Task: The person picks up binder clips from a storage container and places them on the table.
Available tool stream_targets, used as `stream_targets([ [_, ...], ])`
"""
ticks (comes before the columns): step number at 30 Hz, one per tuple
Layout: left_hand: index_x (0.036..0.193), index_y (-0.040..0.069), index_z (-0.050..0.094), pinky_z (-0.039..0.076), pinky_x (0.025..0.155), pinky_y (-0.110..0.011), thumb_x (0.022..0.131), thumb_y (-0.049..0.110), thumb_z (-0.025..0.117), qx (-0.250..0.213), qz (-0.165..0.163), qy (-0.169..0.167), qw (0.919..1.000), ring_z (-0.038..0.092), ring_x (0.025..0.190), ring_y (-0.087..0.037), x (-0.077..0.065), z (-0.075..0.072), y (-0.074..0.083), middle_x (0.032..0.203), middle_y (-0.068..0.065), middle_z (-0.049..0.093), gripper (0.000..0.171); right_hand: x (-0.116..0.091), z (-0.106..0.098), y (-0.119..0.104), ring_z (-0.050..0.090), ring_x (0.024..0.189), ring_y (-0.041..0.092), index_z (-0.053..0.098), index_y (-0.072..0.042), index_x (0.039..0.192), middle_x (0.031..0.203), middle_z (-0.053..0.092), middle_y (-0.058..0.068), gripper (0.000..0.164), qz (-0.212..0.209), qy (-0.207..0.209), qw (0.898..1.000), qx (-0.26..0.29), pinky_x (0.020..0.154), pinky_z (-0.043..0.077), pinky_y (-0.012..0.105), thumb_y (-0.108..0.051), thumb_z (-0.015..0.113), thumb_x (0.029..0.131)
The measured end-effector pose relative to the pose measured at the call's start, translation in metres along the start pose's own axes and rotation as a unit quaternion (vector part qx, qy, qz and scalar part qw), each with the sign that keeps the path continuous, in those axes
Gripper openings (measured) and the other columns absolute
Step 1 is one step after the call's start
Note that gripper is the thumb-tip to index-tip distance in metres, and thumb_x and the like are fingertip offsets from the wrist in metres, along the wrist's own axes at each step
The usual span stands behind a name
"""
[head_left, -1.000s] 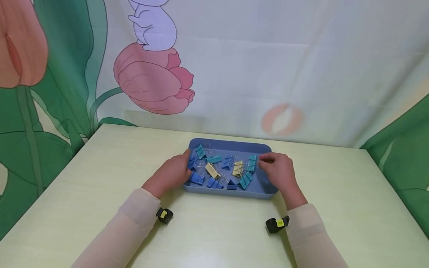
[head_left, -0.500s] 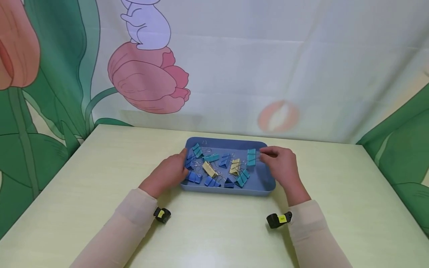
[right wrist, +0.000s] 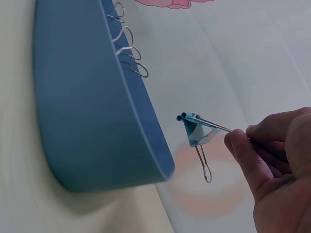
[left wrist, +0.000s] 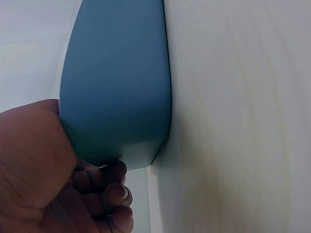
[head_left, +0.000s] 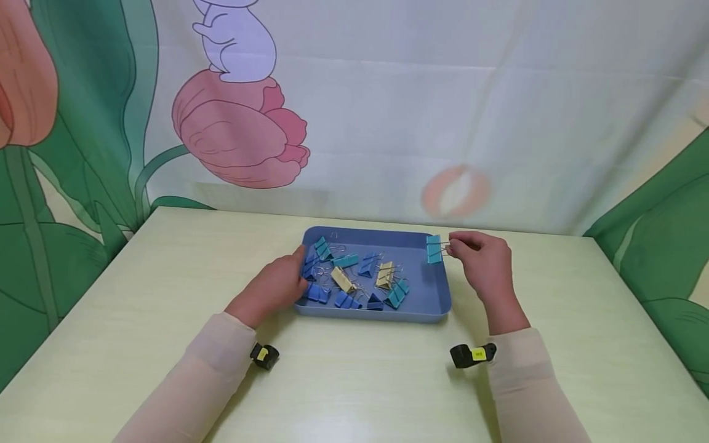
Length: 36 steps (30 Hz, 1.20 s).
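Item 1: my right hand (head_left: 487,264), thumb and forefinger pinching one wire handle of a teal binder clip (head_left: 434,249) with a folded metal body and silver wire handles. The clip is held in the air, above the back right corner of the tray listed below and apart from it; in the right wrist view its second handle points downward, free of my fingers.

Item 2: my left hand (head_left: 271,286), curled round the left short end of a smooth blue-grey, shallow rectangular tray (head_left: 371,315) with rounded corners. In the left wrist view, several bent fingers show beside the end wall.

Item 3: contents of the tray, loose and at various angles, mostly to the left and middle. Three teal binder clips (head_left: 397,293), two cream binder clips (head_left: 384,275), and several blue binder clips (head_left: 348,300), all with silver wire handles.

Item 4: pale wood-grained table (head_left: 354,381), the tray resting near its far edge.

Item 5: pale sleeves (head_left: 532,375) on both my arms; at each cuff, a small black device (head_left: 472,355) with a yellow label.

Item 6: printed cloth backdrop (head_left: 360,123) behind the table, with pink flowers, green leaves and a pale lilac animal.
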<state>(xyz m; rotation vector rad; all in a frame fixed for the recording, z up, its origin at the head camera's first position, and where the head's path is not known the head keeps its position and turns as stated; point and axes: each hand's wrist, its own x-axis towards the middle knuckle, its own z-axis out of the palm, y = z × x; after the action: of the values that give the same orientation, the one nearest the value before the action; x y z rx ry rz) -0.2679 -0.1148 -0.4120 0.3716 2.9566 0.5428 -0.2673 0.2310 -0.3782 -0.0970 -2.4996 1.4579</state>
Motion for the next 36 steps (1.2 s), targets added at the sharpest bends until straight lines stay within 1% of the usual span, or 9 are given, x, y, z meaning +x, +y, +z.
stream_targets([
  [3, 0.150, -0.009, 0.020, 0.041, 0.106, -0.048, 0.092, 0.013, 0.051, 0.001, -0.001, 0.000, 1.0000, 0.051, 0.129, -0.035, 0.000, 0.000, -0.001, 0.147, -0.025, 0.044, 0.070, 0.002, -0.005, 0.002, 0.069, 0.083, 0.002, 0.071, -0.006, 0.115, 0.108, 0.073, 0.012, 0.029, 0.008, 0.013, 1.000, -0.001, 0.081, 0.053, 0.022, -0.023, 0.061, 0.094],
  [5, 0.150, -0.009, 0.019, 0.041, 0.106, -0.048, 0.092, 0.013, 0.051, 0.001, -0.002, -0.002, 1.0000, 0.051, 0.128, -0.034, 0.000, 0.000, -0.001, 0.147, -0.025, 0.043, 0.070, 0.004, -0.008, 0.004, 0.067, 0.080, -0.003, 0.071, -0.007, 0.116, 0.110, 0.072, 0.011, 0.030, 0.017, 0.020, 1.000, -0.004, 0.082, 0.053, 0.022, -0.023, 0.060, 0.094],
  [8, 0.150, -0.009, 0.019, 0.040, 0.106, -0.048, 0.093, 0.013, 0.050, -0.002, -0.006, -0.006, 1.0000, 0.051, 0.128, -0.034, 0.000, 0.000, 0.000, 0.148, -0.025, 0.042, 0.069, 0.006, -0.012, 0.009, 0.066, 0.079, -0.005, 0.071, -0.007, 0.116, 0.110, 0.072, 0.011, 0.030, 0.031, 0.029, 0.999, -0.005, 0.083, 0.053, 0.022, -0.023, 0.059, 0.094],
  [12, 0.151, -0.008, 0.018, 0.040, 0.107, -0.047, 0.093, 0.013, 0.050, -0.006, -0.010, -0.008, 0.9999, 0.050, 0.129, -0.034, 0.000, 0.000, -0.001, 0.149, -0.024, 0.041, 0.069, 0.008, -0.015, 0.016, 0.065, 0.078, -0.005, 0.071, -0.006, 0.116, 0.110, 0.072, 0.013, 0.031, 0.042, 0.036, 0.998, -0.014, 0.080, 0.051, 0.020, -0.023, 0.058, 0.094],
  [16, 0.151, -0.008, 0.018, 0.040, 0.107, -0.048, 0.093, 0.013, 0.050, -0.004, -0.009, -0.008, 0.9999, 0.050, 0.129, -0.034, 0.000, 0.000, -0.001, 0.149, -0.024, 0.041, 0.069, 0.009, -0.014, 0.024, 0.067, 0.079, -0.002, 0.071, -0.006, 0.115, 0.110, 0.072, 0.013, 0.030, 0.056, 0.035, 0.997, -0.026, 0.077, 0.051, 0.019, -0.023, 0.057, 0.094],
  [22, 0.151, -0.007, 0.017, 0.040, 0.107, -0.048, 0.094, 0.014, 0.050, -0.003, -0.013, -0.009, 0.9999, 0.050, 0.129, -0.034, 0.000, 0.001, -0.001, 0.149, -0.023, 0.041, 0.070, 0.010, -0.011, 0.035, 0.072, 0.093, 0.018, 0.069, -0.003, 0.117, 0.113, 0.070, 0.016, 0.031, 0.063, 0.006, 0.997, -0.032, 0.083, 0.053, 0.029, -0.019, 0.056, 0.095],
  [25, 0.152, -0.007, 0.017, 0.039, 0.107, -0.047, 0.094, 0.015, 0.051, -0.004, -0.015, -0.010, 0.9998, 0.050, 0.129, -0.034, 0.000, 0.001, 0.000, 0.150, -0.023, 0.041, 0.070, 0.011, -0.009, 0.038, 0.071, 0.097, 0.025, 0.068, -0.001, 0.117, 0.113, 0.070, 0.018, 0.031, 0.062, -0.008, 0.997, -0.038, 0.081, 0.054, 0.027, -0.018, 0.057, 0.095],
  [29, 0.152, -0.007, 0.017, 0.040, 0.107, -0.048, 0.094, 0.015, 0.050, -0.004, -0.015, -0.010, 0.9998, 0.051, 0.129, -0.033, 0.001, 0.001, 0.000, 0.150, -0.023, 0.041, 0.070, 0.011, -0.009, 0.040, 0.072, 0.095, 0.024, 0.069, 0.000, 0.117, 0.112, 0.070, 0.019, 0.031, 0.060, -0.020, 0.997, -0.049, 0.076, 0.054, 0.022, -0.018, 0.058, 0.094],
  [36, 0.151, -0.008, 0.018, 0.040, 0.107, -0.048, 0.094, 0.014, 0.050, -0.001, -0.012, -0.010, 0.9999, 0.050, 0.129, -0.034, 0.001, 0.000, 0.001, 0.149, -0.024, 0.041, 0.070, 0.012, -0.008, 0.043, 0.071, 0.096, 0.025, 0.068, 0.001, 0.117, 0.112, 0.070, 0.020, 0.030, 0.059, -0.033, 0.996, -0.051, 0.079, 0.055, 0.027, -0.017, 0.057, 0.095],
])
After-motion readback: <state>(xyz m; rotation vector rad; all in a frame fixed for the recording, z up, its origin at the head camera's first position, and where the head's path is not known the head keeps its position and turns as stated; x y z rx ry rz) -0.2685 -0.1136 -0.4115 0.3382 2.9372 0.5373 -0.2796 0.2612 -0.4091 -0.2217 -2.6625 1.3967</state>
